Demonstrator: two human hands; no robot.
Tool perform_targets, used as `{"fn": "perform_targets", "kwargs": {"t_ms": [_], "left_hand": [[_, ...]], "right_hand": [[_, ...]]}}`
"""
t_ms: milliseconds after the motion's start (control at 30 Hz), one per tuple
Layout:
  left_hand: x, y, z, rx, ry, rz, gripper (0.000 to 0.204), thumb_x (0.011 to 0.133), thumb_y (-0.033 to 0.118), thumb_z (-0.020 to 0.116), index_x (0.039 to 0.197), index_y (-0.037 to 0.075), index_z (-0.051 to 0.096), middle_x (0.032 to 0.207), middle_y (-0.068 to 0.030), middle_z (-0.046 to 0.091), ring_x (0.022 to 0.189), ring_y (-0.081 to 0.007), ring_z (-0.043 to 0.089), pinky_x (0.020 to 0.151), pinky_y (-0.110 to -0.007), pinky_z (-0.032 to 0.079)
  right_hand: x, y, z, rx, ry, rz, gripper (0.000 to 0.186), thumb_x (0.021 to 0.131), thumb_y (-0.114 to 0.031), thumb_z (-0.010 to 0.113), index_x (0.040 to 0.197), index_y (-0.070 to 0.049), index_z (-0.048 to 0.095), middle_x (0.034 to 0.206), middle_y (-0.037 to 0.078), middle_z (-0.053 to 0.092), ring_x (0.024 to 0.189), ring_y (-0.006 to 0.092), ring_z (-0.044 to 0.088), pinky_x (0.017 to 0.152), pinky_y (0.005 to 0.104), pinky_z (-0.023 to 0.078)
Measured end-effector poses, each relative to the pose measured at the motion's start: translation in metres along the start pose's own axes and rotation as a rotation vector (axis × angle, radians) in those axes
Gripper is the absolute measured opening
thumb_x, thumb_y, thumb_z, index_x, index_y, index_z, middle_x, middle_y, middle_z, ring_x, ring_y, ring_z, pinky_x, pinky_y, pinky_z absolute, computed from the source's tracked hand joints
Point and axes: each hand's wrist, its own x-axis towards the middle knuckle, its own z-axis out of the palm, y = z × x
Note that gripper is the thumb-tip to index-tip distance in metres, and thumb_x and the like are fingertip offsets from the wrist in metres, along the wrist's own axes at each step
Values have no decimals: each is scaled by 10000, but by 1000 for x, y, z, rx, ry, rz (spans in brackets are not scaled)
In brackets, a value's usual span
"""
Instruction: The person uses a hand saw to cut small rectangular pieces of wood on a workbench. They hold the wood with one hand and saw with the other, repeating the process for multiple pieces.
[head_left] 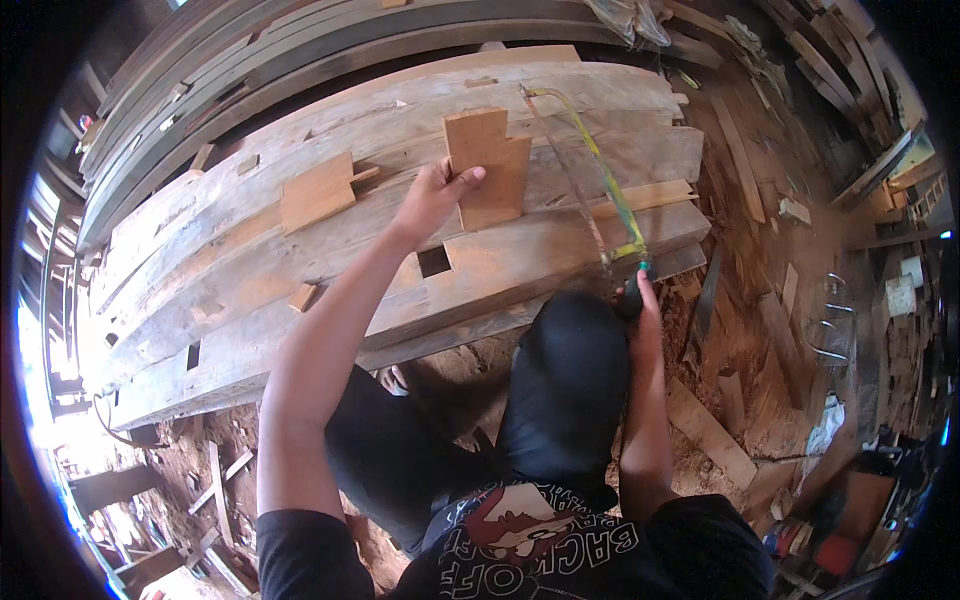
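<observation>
My left hand (441,196) grips a flat brown wooden board (496,165) by its left edge, thumb across its face. A step is notched out of the board's upper right corner. In my right hand (640,300) is the dark handle of a hacksaw (597,150) with a worn yellow-green frame. Its thin rusty blade lies to the right of the board, apart from it, with the saw's far end pointing away from me over the thick timbers (370,300). The fingers of my right hand are partly hidden beside my knee.
Another wooden piece with a narrow tongue (318,193) lies on the timbers at left, and a small wood block (303,297) sits nearer. Square mortise holes (434,262) are cut in the timbers. Long beams (300,65) are stacked behind. Offcuts (710,432) and shavings litter the ground at right.
</observation>
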Motion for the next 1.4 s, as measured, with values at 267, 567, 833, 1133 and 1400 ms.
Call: {"fn": "perform_targets", "kwargs": {"t_ms": [267,567,833,1133,1400], "left_hand": [[22,-17,-7,65,37,71,377,1049,312,660,1223,-22,648,1085,-42,733,985,-97,606,948,-309,495],[5,0,-1,223,163,26,363,1055,284,651,1300,18,621,1194,-54,711,1073,-132,636,975,-329,497],[11,3,-1,-200,100,-15,407,1036,282,674,1369,75,565,1175,-49,693,1089,-132,621,961,-318,492],[46,-10,23,-393,118,-100,783,934,799,509,1392,177,375,1266,-53,437,1321,-242,420,1154,-430,325],[41,-14,29,-332,-51,-35,765,950,700,604,1436,193,303,1269,-64,417,1243,-226,398,1088,-431,318]], "right_hand": [[-17,-57,44,406,-666,72,218,1023,-190,640,1203,-72,611,1025,55,613,734,153,544,706,327,489],[-46,-84,98,111,-604,-30,323,1068,-372,560,857,-131,515,703,-21,431,517,112,413,515,272,380],[-63,-62,108,-263,-325,-177,190,988,-184,689,1116,-51,644,780,-22,502,689,100,513,618,291,430],[-59,-63,105,-257,-261,-202,169,954,-183,745,1018,-51,660,730,-19,522,577,99,526,538,288,446],[-57,-65,103,-338,-254,-232,143,956,-176,737,1000,-46,697,707,-16,541,569,91,534,540,283,462]]}}
